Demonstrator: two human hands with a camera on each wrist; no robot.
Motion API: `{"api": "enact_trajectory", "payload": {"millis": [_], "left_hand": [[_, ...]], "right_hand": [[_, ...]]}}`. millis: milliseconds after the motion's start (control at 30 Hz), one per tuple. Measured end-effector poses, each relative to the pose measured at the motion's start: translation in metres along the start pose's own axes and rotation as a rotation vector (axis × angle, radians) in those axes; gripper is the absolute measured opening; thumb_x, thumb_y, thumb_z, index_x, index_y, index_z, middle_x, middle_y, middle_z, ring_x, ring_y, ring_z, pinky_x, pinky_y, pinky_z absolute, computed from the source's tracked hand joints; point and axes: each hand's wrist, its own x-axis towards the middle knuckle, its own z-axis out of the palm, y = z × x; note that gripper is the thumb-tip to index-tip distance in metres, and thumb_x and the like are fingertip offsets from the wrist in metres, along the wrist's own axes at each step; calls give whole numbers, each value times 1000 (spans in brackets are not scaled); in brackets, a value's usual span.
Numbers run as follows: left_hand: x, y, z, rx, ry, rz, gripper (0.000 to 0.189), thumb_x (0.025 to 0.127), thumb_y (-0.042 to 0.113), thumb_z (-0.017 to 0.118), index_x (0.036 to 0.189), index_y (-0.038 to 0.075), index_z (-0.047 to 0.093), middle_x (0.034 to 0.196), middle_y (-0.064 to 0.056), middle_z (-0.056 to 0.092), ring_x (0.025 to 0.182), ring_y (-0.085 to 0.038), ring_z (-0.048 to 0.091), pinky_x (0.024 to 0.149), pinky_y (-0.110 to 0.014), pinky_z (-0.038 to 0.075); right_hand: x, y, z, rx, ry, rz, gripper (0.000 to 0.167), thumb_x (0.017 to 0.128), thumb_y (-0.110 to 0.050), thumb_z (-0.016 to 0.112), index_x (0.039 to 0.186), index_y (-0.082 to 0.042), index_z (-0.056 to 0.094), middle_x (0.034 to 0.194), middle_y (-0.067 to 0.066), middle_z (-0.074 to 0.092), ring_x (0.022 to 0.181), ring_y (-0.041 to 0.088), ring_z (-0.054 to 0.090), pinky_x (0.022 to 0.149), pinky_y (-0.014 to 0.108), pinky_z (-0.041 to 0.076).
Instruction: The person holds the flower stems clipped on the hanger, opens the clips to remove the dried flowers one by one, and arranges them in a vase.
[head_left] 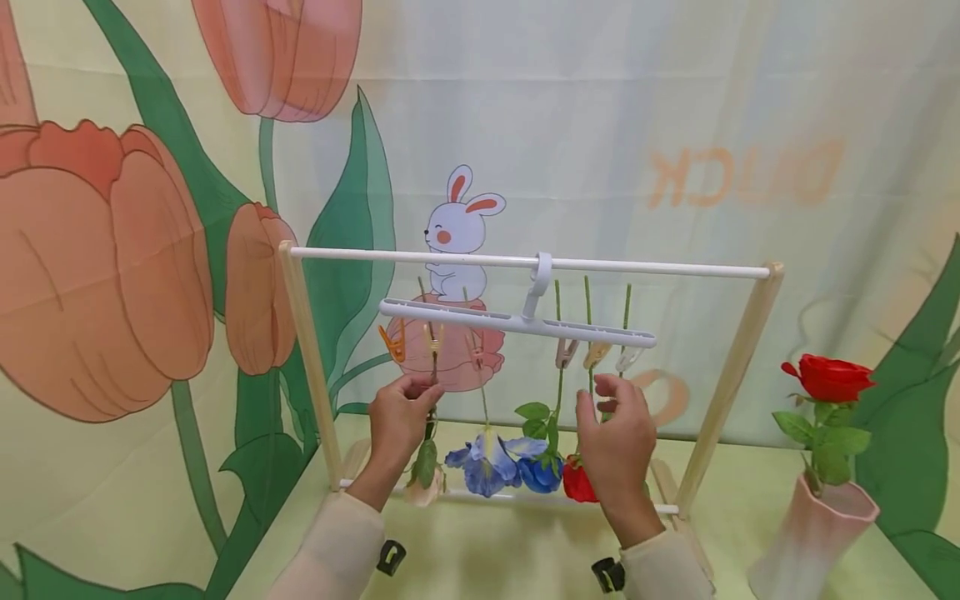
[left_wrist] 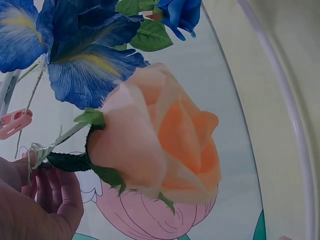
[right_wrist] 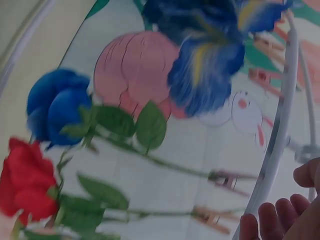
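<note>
My left hand [head_left: 401,421] pinches the stem of a peach rose [left_wrist: 155,140], which hangs head down below a pale yellow clip [head_left: 433,336]. That clip is on a white hanger [head_left: 480,316], tilted lower at its right end. Beside the rose, a blue iris [head_left: 487,465] hangs from a pink clip [head_left: 477,348]. Farther right, a blue rose [head_left: 542,475] and a red rose [head_left: 577,482] hang upside down. My right hand [head_left: 621,437] is by the right-hand clips, fingers loosely bent with nothing between them. It partly hides the stems there. An orange clip [head_left: 392,340] at the left end bears no flower.
The hanger's hook [head_left: 542,271] sits over the white top rod [head_left: 675,267] of a wooden rack [head_left: 731,383]. A pink vase [head_left: 813,533] with a red rose [head_left: 832,379] stands at right. A printed curtain [head_left: 600,125] hangs behind.
</note>
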Motion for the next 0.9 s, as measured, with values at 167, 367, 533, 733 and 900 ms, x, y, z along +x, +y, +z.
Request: {"api": "enact_trajectory", "payload": {"millis": [167,367,533,733,900], "left_hand": [[1,-2,1,2,-3,4,20,90,27,79,102,11,79,86,-6,76,71,-16,67,62,-23,54],[3,-3,0,13,5,10,19,89,26,79,101,12,79,86,-6,76,71,-15,67,62,-23,53],[2,-4,-1,14,5,-5,20,89,27,79,102,13,79,88,-6,77,73,-16,68,65,-27,57],[2,-2,0,6,12,-12,17,90,26,78,103,14,80,90,-7,78,73,-18,69,67,-30,60],[1,-1,2,55,59,32,11,92,17,73,98,14,81,88,-9,79,79,-23,71,66,-33,59]], "right_hand": [[-8,-27,22,37,-67,-2,25,91,-16,74,112,-5,69,102,12,71,87,30,68,76,47,53],[-15,-55,47,96,-160,22,26,92,-19,73,115,-6,69,105,10,71,88,27,68,79,46,54],[-19,-79,71,133,-198,3,27,91,-20,74,114,-6,69,104,9,72,87,27,70,77,45,56],[-20,-104,96,189,-256,70,35,90,-22,75,122,-8,69,109,9,74,92,27,72,80,47,57],[-19,-119,114,212,-278,125,40,89,-25,76,125,-10,67,114,9,75,95,27,73,83,48,57]]}}
